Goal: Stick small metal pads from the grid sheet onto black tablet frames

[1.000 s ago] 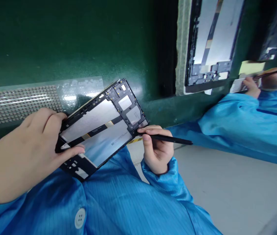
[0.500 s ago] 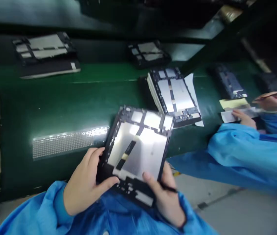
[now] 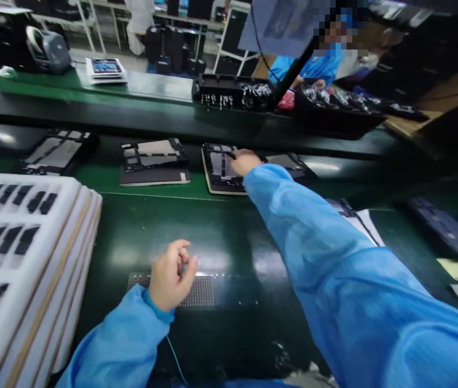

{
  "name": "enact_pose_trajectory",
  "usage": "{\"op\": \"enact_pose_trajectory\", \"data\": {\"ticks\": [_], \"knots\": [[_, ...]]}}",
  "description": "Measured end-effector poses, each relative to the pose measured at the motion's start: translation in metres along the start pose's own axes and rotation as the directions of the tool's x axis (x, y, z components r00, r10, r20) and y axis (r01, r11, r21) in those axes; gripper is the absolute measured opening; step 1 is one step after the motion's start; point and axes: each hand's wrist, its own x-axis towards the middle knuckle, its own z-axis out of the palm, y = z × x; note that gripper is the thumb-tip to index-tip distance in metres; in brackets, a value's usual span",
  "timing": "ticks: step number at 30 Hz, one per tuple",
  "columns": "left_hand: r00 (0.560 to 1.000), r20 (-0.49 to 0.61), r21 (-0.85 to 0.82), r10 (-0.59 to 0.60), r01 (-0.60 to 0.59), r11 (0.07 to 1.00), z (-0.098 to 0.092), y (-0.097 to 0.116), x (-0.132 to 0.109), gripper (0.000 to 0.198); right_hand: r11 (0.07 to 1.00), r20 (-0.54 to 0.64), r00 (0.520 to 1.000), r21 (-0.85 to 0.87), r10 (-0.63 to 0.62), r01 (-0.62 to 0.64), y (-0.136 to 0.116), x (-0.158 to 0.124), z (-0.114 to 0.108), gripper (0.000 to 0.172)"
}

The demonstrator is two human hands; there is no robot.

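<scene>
An opened tablet [image 3: 217, 168], with silver plates and a black frame, lies in the row at the back of the green bench. My right hand [image 3: 244, 161] reaches far forward onto it, fingers bent over its upper right part; the palm side is hidden. Nearer to me, my left hand [image 3: 173, 277] is raised over a clear dotted strip [image 3: 202, 291]. Its fingers are loosely curled, the thumb stands apart, and nothing is in it. Other opened tablets lie to the left [image 3: 154, 157] and right [image 3: 289, 163] of the touched one.
Stacked white foam trays [image 3: 57, 231] with black pieces stand at the left. A raised shelf [image 3: 148, 116] crosses behind, holding a tape dispenser [image 3: 51, 51] and black bins [image 3: 233, 92]. Another person sits beyond it. White paper [image 3: 370, 223] lies at the right, partly behind my sleeve.
The view has swung up and left. My left hand has let go of the tablet, and my right arm has stretched forward. A tablet now lies between two others in the back row.
</scene>
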Motion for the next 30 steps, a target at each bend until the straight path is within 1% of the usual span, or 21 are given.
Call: {"op": "enact_pose_trajectory", "data": {"ticks": [2,4,6,8,10,11,12,14,17,18,19,20,21,22,23,24,25,26,27,28,30], "knots": [[1.0,0.016,-0.03,-0.023,0.024,0.999,0.003,0.001,-0.005,0.041,0.998,0.066,0.997,-0.049,-0.032,0.035,-0.04,0.017,0.035,0.044],[0.998,0.024,-0.072,-0.054,0.056,0.996,0.006,0.003,-0.007,0.04,0.998,0.136,0.99,-0.054,-0.025,0.033,-0.079,0.03,0.068,0.045],[0.995,0.019,-0.131,-0.101,0.103,0.986,0.007,0.005,-0.006,0.04,1.0,0.208,0.978,-0.029,0.009,-0.003,-0.111,0.036,0.091,0.045],[0.985,-0.011,-0.213,-0.172,0.166,0.963,0.006,0.005,-0.002,0.039,0.999,0.283,0.958,0.018,0.044,-0.051,-0.129,0.033,0.101,0.044],[0.96,-0.074,-0.324,-0.27,0.233,0.917,0.001,0.006,0.009,0.04,0.992,0.348,0.935,0.08,0.063,-0.097,-0.132,0.017,0.099,0.042],[0.938,-0.113,-0.389,-0.328,0.262,0.883,-0.003,0.007,0.017,0.042,0.987,0.372,0.926,0.114,0.064,-0.114,-0.129,0.003,0.097,0.04],[0.91,-0.147,-0.459,-0.388,0.285,0.841,-0.008,0.008,0.027,0.044,0.981,0.39,0.919,0.15,0.058,-0.126,-0.122,-0.016,0.094,0.037],[0.846,-0.178,-0.594,-0.502,0.314,0.74,-0.017,0.012,0.049,0.049,0.966,0.409,0.912,0.226,0.026,-0.128,-0.1,-0.069,0.088,0.029],[0.783,-0.109,-0.713,-0.613,0.368,0.597,-0.02,0.019,0.074,0.051,0.935,0.41,0.908,0.347,-0.08,-0.074,-0.05,-0.174,0.073,0.023],[0.767,-0.073,-0.722,-0.637,0.4,0.564,-0.016,0.021,0.077,0.051,0.924,0.415,0.901,0.379,-0.123,-0.049,-0.032,-0.211,0.064,0.029],[0.754,-0.034,-0.718,-0.656,0.438,0.541,-0.01,0.023,0.076,0.05,0.918,0.424,0.893,0.395,-0.15,-0.033,-0.013,-0.246,0.052,0.039],[0.742,0.009,-0.702,-0.67,0.482,0.524,-0.002,0.026,0.072,0.049,0.917,0.452,0.876,0.399,-0.169,-0.028,0.006,-0.278,0.037,0.04],[0.734,0.054,-0.676,-0.677,0.526,0.516,0.007,0.028,0.066,0.048,0.911,0.502,0.839,0.412,-0.211,-0.018,0.024,-0.306,0.02,0.035],[0.729,0.1,-0.643,-0.677,0.567,0.515,0.014,0.031,0.057,0.048,0.891,0.493,0.83,0.454,-0.26,0.01,0.042,-0.331,0.0,0.031],[0.728,0.148,-0.602,-0.669,0.603,0.523,0.02,0.035,0.048,0.048,0.871,0.419,0.868,0.49,-0.266,0.031,0.06,-0.351,-0.019,0.031],[0.73,0.199,-0.555,-0.654,0.634,0.538,0.024,0.039,0.038,0.048,0.843,0.278,0.932,0.536,-0.234,0.051,0.077,-0.367,-0.038,0.033],[0.732,0.258,-0.502,-0.631,0.659,0.56,0.026,0.043,0.028,0.049,0.818,0.126,0.976,0.57,-0.176,0.074,0.093,-0.38,-0.054,0.036],[0.73,0.327,-0.442,-0.601,0.68,0.585,0.027,0.047,0.02,0.049,0.803,-0.013,0.995,0.589,-0.098,0.087,0.108,-0.39,-0.068,0.04],[0.718,0.406,-0.377,-0.566,0.695,0.612,0.026,0.051,0.012,0.048,0.789,-0.119,0.993,0.607,-0.023,0.091,0.121,-0.398,-0.078,0.043],[0.693,0.492,-0.308,-0.527,0.705,0.639,0.026,0.054,0.006,0.047,0.774,-0.181,0.983,0.628,0.037,0.086,0.132,-0.404,-0.085,0.045],[0.611,0.653,-0.172,-0.448,0.696,0.698,0.029,0.062,-0.003,0.044,0.726,-0.231,0.966,0.683,0.12,0.073,0.144,-0.411,-0.088,0.043]]}}
